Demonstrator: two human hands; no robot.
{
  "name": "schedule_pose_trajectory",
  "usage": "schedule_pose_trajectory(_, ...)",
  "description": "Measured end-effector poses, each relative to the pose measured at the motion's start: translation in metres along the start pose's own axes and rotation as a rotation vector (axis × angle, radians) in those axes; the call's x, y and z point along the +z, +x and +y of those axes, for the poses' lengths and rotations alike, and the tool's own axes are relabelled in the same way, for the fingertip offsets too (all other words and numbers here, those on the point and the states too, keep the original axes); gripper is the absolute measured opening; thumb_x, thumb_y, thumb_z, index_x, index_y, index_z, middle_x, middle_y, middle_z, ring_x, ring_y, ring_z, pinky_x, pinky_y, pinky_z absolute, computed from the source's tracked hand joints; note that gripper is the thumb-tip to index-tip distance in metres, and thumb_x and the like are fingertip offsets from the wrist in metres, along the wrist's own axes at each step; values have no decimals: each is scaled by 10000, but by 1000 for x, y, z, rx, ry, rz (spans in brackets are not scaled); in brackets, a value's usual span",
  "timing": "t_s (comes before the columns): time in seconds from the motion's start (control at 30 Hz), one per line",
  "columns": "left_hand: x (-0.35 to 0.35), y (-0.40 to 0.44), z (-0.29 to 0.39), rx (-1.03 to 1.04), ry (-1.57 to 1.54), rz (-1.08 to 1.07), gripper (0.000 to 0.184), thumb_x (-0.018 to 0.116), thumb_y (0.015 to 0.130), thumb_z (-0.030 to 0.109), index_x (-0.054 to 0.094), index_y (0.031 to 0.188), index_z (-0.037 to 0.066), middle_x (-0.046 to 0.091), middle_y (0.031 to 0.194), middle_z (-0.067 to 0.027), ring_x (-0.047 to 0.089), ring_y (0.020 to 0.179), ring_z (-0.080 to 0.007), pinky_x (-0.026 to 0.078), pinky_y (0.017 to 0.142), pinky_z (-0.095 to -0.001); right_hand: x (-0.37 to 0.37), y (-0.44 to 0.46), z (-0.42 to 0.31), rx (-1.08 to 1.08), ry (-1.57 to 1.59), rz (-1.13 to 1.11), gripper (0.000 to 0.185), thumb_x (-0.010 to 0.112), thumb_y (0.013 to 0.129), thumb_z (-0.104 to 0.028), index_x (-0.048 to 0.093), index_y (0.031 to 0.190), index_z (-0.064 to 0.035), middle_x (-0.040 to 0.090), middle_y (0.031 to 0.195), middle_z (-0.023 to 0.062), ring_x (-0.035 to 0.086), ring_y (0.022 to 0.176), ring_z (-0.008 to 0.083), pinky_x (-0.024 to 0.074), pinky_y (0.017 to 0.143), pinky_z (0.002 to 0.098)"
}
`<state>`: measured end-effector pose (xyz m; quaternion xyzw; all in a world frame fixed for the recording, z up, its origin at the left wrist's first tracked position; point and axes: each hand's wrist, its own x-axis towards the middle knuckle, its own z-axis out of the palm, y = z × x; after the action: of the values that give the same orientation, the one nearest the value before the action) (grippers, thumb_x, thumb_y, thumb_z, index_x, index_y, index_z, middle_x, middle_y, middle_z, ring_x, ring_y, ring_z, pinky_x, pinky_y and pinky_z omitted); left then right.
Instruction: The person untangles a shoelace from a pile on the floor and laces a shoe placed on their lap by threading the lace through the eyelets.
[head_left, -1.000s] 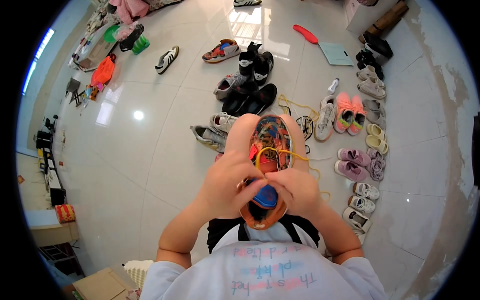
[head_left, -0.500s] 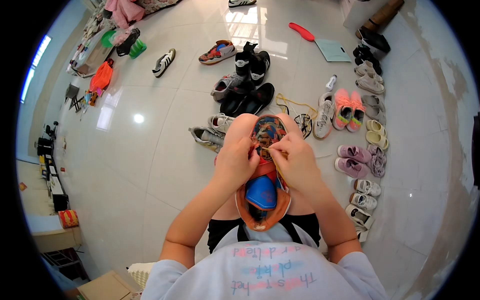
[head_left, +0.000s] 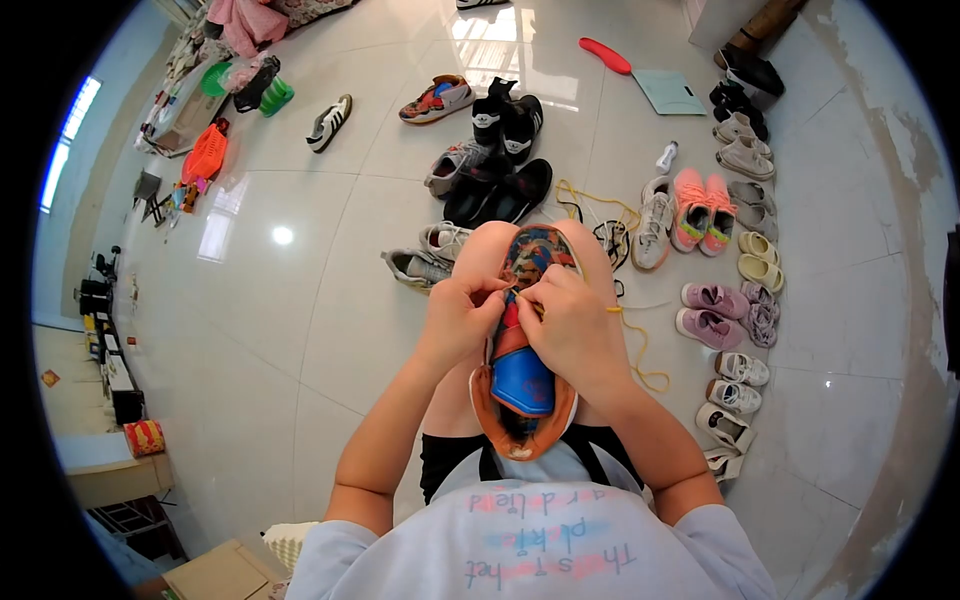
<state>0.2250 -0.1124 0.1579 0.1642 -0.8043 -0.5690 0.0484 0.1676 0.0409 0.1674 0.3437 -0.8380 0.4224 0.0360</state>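
Observation:
A colourful sneaker (head_left: 522, 385) with a camouflage-patterned toe, blue tongue lining and orange collar rests on my lap, toe pointing away. My left hand (head_left: 462, 312) pinches at the left side of its lace opening; whether it grips the shoe edge or the lace tip is hidden by the fingers. My right hand (head_left: 568, 325) is closed in a pinch on a yellow shoelace (head_left: 655, 378) over the middle of the opening. The lace's loose end hangs beside my right knee, curling over the floor. Both hands nearly meet above the shoe.
Ahead on the tiled floor stand black shoes (head_left: 500, 195) and the matching sneaker (head_left: 437, 100). More laces (head_left: 600, 205) lie beyond my right knee. Pairs of shoes, including pink sneakers (head_left: 703, 212), line the right wall. A red insole (head_left: 605, 56) and an orange basket (head_left: 205, 153) lie farther off.
My right hand has shifted left and turned inward over the opening, closer to my left hand. The yellow lace now trails out to the right of my knee. The view has shifted slightly.

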Motion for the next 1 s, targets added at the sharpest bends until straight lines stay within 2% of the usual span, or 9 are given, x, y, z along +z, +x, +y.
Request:
schedule_pose_trajectory(0.33, 1, -1, -3, 1, -37, -1, 133, 612, 818, 16, 662, 925, -46, 681, 806, -71, 615, 715, -81, 499, 654, -222, 8, -2, 1, -16, 4, 63, 71, 657, 732, -81, 605, 703, -43, 522, 770, 90, 558, 757, 268, 468, 641, 375)
schedule_pose_trajectory(0.43, 1, 0, -4, -14, -57, -22, 125, 613, 818, 12, 646, 924, -44, 675, 830, -63, 614, 737, -81, 501, 672, -222, 11, -2, 1, -28, -21, 87, 68, 660, 733, -79, 606, 706, -47, 518, 763, 92, 557, 752, 266, 468, 631, 371)
schedule_pose_trajectory(0.53, 0, 3, -10, 36, -58, -31, 115, 589, 842, 28, 619, 939, -24, 639, 796, -20, 575, 688, -56, 472, 624, -204, 16, -1, 4, -113, -10, 98, 73, 664, 737, -78, 602, 710, -51, 514, 751, 88, 555, 743, 262, 466, 621, 370)
schedule_pose_trajectory(0.6, -4, 9, -17, -104, -389, -116, 107, 570, 880, 76, 606, 935, -9, 604, 762, 0, 525, 640, -59, 439, 574, -214, 20, -2, 8, -134, -16, 112, 67, 666, 744, -79, 605, 729, -55, 509, 738, 83, 552, 725, 260, 467, 622, 370)
schedule_pose_trajectory(0.7, -5, 14, -17, -205, -508, -195, 81, 541, 924, 96, 589, 925, 31, 554, 754, 35, 476, 634, -39, 399, 562, -194, 22, -3, 10, -101, 14, 91, 51, 663, 756, -80, 617, 751, -60, 508, 732, 79, 559, 728, 266, 471, 627, 365)
schedule_pose_trajectory(0.8, -7, 16, -16, -216, -557, -258, 65, 546, 929, 102, 570, 889, 57, 537, 760, 39, 462, 652, -27, 388, 575, -183, 23, -4, 10, -36, 101, 112, 61, 672, 755, -91, 631, 792, -64, 509, 729, 82, 570, 744, 269, 476, 628, 359)
schedule_pose_trajectory(0.9, 0, 12, -12, -139, -547, -175, 67, 535, 930, 88, 553, 878, 49, 536, 773, 31, 459, 677, -22, 388, 588, -184, 12, -1, -3, 126, 205, 71, 121, 683, 757, -148, 639, 839, -71, 519, 757, 86, 581, 764, 275, 479, 628, 366)
schedule_pose_trajectory(0.93, 2, 11, -13, -134, -548, -175, 67, 535, 930, 88, 553, 878, 49, 536, 773, 31, 459, 677, -22, 388, 588, -184, 9, 0, -6, 121, 203, 73, 121, 683, 757, -148, 639, 839, -71, 519, 757, 86, 581, 764, 275, 479, 628, 366)
schedule_pose_trajectory(1.0, 8, 9, -15, 107, -372, -28, 82, 520, 936, 83, 541, 870, 39, 530, 774, 20, 453, 694, -19, 389, 597, -189, 4, 2, -11, 47, 59, -1, 190, 689, 752, -214, 641, 878, -81, 525, 788, 92, 584, 763, 278, 480, 628, 382)
